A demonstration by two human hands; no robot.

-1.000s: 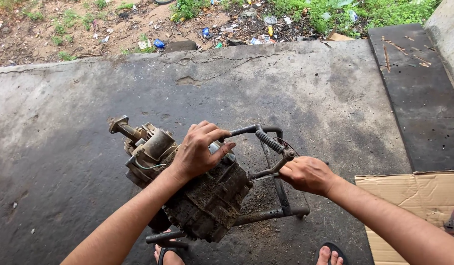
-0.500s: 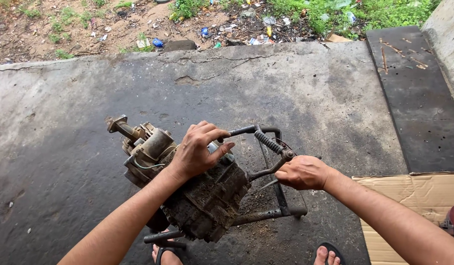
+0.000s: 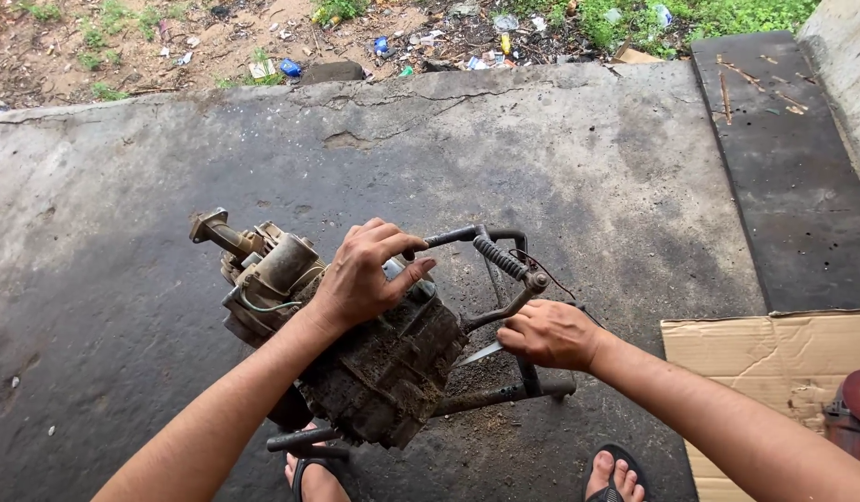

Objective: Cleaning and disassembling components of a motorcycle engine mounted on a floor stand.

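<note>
A dirty, greasy small engine block [image 3: 383,363] rests tilted on a dark metal tube stand [image 3: 504,395] on the concrete floor [image 3: 560,158]. My left hand [image 3: 370,271] is clamped over the top of the engine, next to its brownish carburettor and pipe [image 3: 263,260]. My right hand [image 3: 551,333] grips a thin metal tool whose pale blade [image 3: 481,352] points at the engine's right side. Just above that hand runs a ribbed lever with a rubber grip [image 3: 500,258].
A sheet of cardboard [image 3: 774,363] lies at the right with a reddish-brown round part [image 3: 853,409] on it. A dark board [image 3: 774,158] lies at the back right. Littered soil and grass [image 3: 263,37] edge the slab. My sandalled feet [image 3: 616,479] stand below the stand.
My right hand has slid slightly left and down along the stand, bringing the blade toward the engine. The left hand keeps its hold on the engine top.
</note>
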